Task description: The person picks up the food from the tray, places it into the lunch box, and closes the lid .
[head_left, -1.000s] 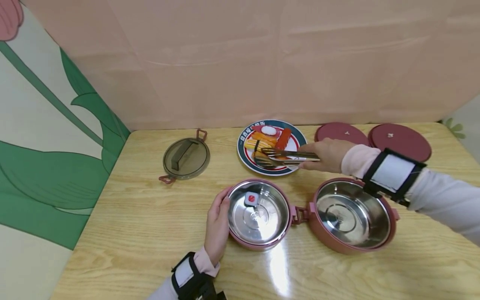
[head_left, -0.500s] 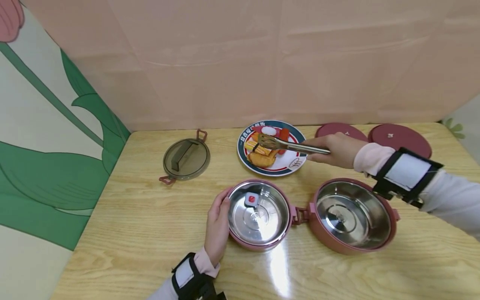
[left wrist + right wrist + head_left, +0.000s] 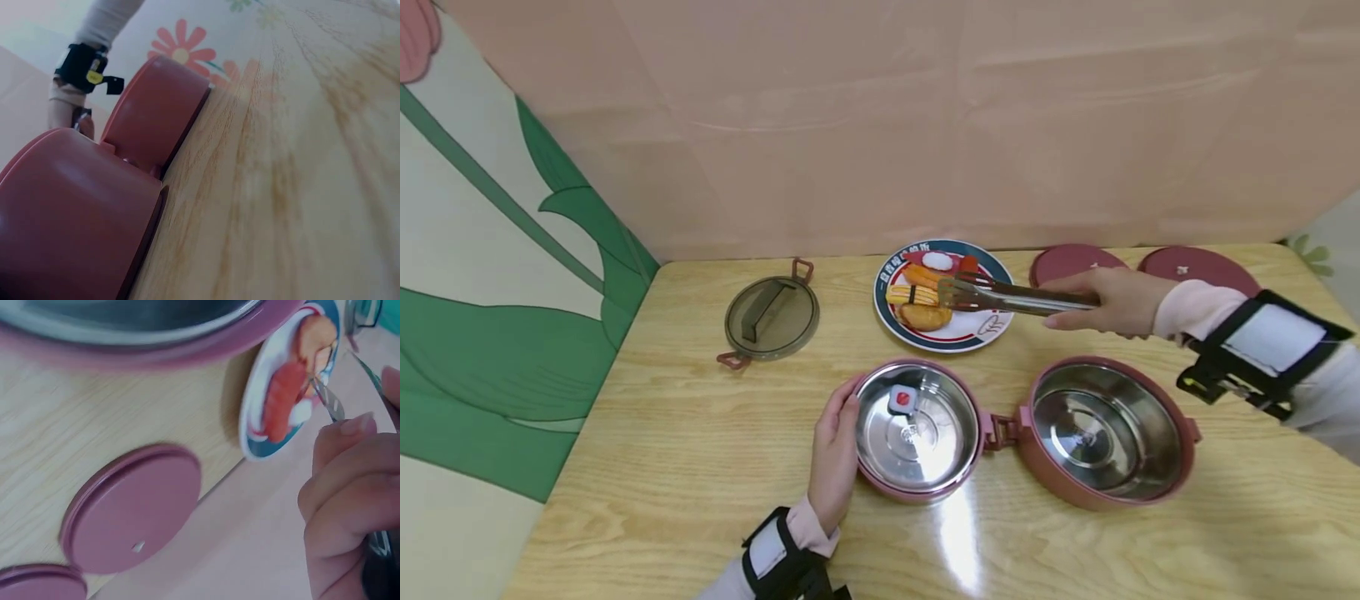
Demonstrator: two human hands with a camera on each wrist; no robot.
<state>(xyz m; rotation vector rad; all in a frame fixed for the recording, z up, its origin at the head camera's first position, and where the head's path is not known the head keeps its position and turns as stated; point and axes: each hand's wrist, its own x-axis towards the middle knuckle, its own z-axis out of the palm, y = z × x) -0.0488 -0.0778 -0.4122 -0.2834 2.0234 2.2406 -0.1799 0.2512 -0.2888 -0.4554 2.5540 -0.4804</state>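
Observation:
My left hand (image 3: 832,450) rests against the outer wall of the left pink steel-lined bowl (image 3: 917,492), its thumb beside the rim. Inside that bowl lies a small white block with a red centre (image 3: 902,399). My right hand (image 3: 1112,300) grips metal tongs (image 3: 1022,300), which reach over the right part of a blue-rimmed plate (image 3: 981,338). Several toy foods are on the plate: a yellow striped piece (image 3: 912,295), a brown fried piece (image 3: 923,317), and a red sausage (image 3: 284,400) partly covered by the tongs. Whether the tongs touch any food I cannot tell.
A second, larger pink bowl (image 3: 1105,492) stands to the right, joined to the first at their handles. Two dark red lids (image 3: 1198,268) lie behind it at the back right. On the left sits a see-through brown lid (image 3: 793,321) with a raised handle.
My right hand has moved to the right, taking the tongs from the plate's left side toward its right. The tongs have turned. My left hand and the bowls have stayed put.

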